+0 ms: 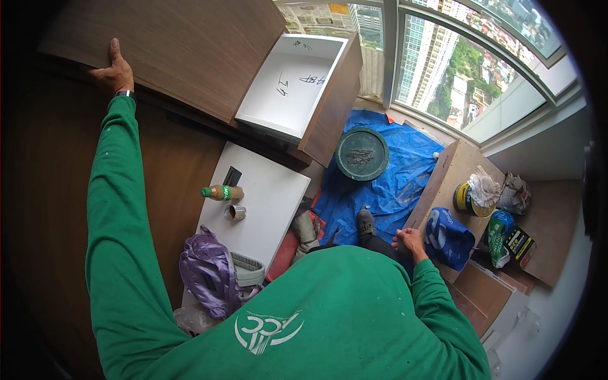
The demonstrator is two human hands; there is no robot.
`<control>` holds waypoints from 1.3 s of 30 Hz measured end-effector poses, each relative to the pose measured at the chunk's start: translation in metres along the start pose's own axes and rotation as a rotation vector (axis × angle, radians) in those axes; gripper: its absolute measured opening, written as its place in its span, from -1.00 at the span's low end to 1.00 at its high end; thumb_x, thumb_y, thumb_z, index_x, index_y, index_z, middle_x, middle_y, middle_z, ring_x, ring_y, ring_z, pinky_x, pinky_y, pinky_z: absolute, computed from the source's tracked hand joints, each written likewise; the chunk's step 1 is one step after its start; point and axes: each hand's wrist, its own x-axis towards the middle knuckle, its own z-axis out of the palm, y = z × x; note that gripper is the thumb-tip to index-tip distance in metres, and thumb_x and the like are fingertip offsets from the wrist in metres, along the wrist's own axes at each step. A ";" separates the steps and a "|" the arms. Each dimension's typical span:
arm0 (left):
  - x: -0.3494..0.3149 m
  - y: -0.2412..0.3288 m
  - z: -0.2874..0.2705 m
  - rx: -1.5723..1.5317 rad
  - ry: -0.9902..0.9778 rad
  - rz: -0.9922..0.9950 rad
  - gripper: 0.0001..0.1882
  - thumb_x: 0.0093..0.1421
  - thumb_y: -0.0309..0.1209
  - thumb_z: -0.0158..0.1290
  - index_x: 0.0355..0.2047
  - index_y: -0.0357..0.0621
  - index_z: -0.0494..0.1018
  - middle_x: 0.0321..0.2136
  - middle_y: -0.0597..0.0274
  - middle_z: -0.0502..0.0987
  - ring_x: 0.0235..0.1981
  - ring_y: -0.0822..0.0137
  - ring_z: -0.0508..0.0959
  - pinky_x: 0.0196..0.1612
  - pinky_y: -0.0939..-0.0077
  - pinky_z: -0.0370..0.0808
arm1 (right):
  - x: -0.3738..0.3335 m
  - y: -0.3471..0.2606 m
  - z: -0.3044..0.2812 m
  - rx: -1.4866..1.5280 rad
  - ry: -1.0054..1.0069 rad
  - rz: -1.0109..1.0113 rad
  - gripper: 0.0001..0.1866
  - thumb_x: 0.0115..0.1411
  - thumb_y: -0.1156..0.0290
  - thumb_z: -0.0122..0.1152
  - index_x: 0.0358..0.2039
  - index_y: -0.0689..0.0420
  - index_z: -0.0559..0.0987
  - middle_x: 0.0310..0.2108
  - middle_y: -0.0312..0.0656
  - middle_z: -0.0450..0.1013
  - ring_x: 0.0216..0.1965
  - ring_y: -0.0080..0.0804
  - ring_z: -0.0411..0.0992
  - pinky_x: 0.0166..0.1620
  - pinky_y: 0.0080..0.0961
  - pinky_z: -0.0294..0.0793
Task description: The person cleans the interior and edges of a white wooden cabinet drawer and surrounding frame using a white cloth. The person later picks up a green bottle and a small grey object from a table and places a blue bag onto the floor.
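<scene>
My left arm reaches far out to a brown wood-grain cabinet panel (183, 50). At its edge, my left hand (114, 71) has the thumb laid up on the face and the fingers curled round behind, partly hidden. Beside that panel an open drawer (341, 104) shows a white inside with dark marker writing. My right hand (410, 242) is low by my right side, its fingers curled together; whether something small is in them cannot be made out. It is close to a blue plastic bag (448, 235) and the edge of a wooden board (429, 190).
A white board (266, 190) bears a bottle (223, 192), a metal cup (235, 213) and a dark flat object. A purple backpack (209, 272) lies nearby. On a blue tarp (405, 164) stands a lidded dark bucket (361, 154). Right: a yellow-black tub (465, 200), near large windows.
</scene>
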 end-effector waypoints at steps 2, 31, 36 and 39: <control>0.018 -0.008 -0.010 0.161 -0.133 -0.099 0.15 0.05 0.35 0.26 0.15 -0.61 0.22 0.09 -0.35 0.45 0.14 -0.17 0.50 0.22 0.13 0.46 | -0.003 0.010 -0.008 -0.032 -0.018 0.030 -0.76 0.34 0.31 0.22 -0.22 0.27 0.53 -0.38 0.01 0.60 -0.47 -0.16 0.63 -0.47 -0.29 0.61; -0.673 0.073 -0.839 0.348 -1.266 -2.019 -0.59 0.36 -0.11 0.10 0.08 -0.09 0.48 -0.25 0.26 0.53 -0.31 0.23 0.59 -0.32 0.20 0.53 | -0.139 0.169 -0.023 -0.596 0.134 -0.192 -0.58 0.17 0.29 0.24 -0.03 0.30 0.63 -0.30 -0.03 0.66 -0.27 -0.33 0.62 -0.10 -0.44 0.59; -0.688 0.086 -0.800 0.157 -1.075 -2.079 -0.56 0.36 -0.12 0.10 0.12 -0.10 0.46 -0.18 0.23 0.56 -0.27 0.24 0.61 -0.29 0.24 0.55 | -0.171 0.141 0.008 -0.776 0.074 -0.664 -0.65 0.28 0.30 0.13 -0.06 0.26 0.66 -0.28 -0.04 0.67 -0.18 -0.20 0.66 -0.04 -0.39 0.58; -0.677 0.115 -0.733 -0.077 -1.212 -1.925 -0.50 0.36 -0.11 0.12 0.17 -0.16 0.42 -0.07 0.19 0.57 -0.18 0.27 0.62 -0.21 0.33 0.56 | -0.193 0.122 0.037 -0.713 0.069 -0.778 -0.65 0.25 0.36 0.23 0.01 0.20 0.67 -0.14 0.02 0.65 -0.10 -0.23 0.63 0.02 -0.43 0.55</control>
